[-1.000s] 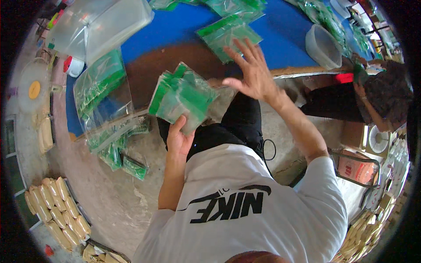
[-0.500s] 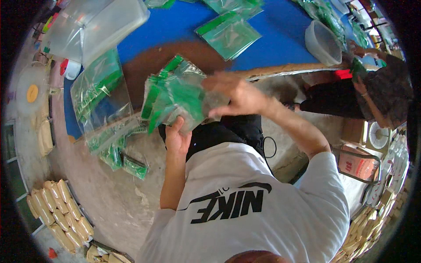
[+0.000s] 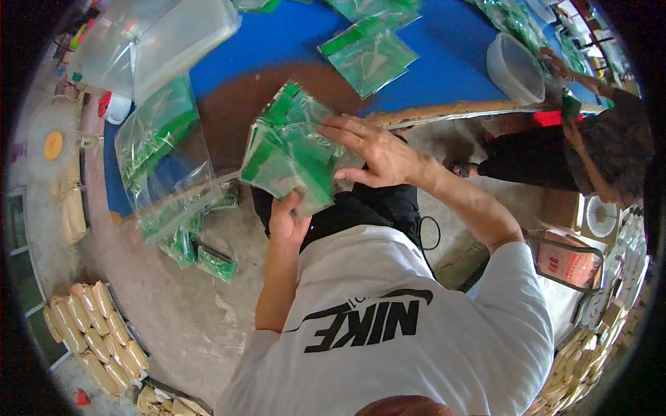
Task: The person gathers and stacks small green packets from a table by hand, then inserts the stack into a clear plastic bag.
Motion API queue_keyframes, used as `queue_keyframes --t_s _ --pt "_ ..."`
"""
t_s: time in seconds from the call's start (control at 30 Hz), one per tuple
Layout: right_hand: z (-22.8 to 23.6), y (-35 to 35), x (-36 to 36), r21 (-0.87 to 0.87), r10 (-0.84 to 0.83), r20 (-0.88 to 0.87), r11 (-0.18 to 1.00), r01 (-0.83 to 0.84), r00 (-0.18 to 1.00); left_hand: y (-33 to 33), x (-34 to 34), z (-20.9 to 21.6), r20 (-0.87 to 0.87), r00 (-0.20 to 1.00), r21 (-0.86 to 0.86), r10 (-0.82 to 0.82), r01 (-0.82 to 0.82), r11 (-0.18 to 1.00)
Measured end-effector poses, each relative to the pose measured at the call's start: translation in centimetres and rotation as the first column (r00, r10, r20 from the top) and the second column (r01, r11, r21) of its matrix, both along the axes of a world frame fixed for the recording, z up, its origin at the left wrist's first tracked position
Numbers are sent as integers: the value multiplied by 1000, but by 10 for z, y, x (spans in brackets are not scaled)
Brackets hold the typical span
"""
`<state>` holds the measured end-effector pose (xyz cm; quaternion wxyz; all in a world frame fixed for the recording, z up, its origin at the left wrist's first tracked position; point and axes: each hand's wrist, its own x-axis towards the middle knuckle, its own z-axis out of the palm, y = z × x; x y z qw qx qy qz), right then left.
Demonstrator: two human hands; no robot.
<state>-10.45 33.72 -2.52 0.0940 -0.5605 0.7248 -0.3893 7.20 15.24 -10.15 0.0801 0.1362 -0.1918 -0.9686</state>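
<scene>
My left hand [image 3: 288, 218] is closed on the lower edge of a loose stack of clear plastic bags [image 3: 295, 156] with green bands, its thumb on top. The bags lie fanned at uneven angles, above my lap and near the table edge. At their right side is my right hand [image 3: 378, 156], its fingers stretched out and its thumb apart. Those fingertips meet the upper right of the stack; whether they press on it I cannot tell. On the blue table [image 3: 277, 45], a second pile of green-banded bags [image 3: 371, 59] lies beyond my hands.
A large clear plastic bag [image 3: 163, 139] holding green-banded bags hangs over the table edge at left. Behind it are clear sheets [image 3: 180, 41] and a white-and-red container [image 3: 114, 107]. A translucent tub [image 3: 515, 69] stands at right, near another person [image 3: 603, 145]. Filled brown packs [image 3: 97, 333] lie lower left.
The blurred right hand is now sharp, slightly lower and farther right. In my left hand the bags have shifted right and spread into a flatter fan.
</scene>
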Motion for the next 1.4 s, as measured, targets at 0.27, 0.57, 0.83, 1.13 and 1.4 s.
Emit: queue_keyframes --t_s 0.27,0.57,0.83,1.13,1.4 --pt "-3 30 -39 94 -383 -576 847 523 722 1 4 -20 112 994 31 5 -9 999" --pt "-3 12 0 63 -59 -172 996 70 983 6 -7 -21 32 997 83 -64 61 995" --pt "-5 33 -41 25 -386 -567 875 484 727 2 -5 -29 -30 995 78 -98 100 992" --pt "1 17 -16 53 -77 -284 994 96 956 11 -15 -3 -61 995 192 -81 91 977" --pt "-2 45 -49 118 -326 -551 881 459 768 14 -13 -2 -83 988 156 -134 146 977"
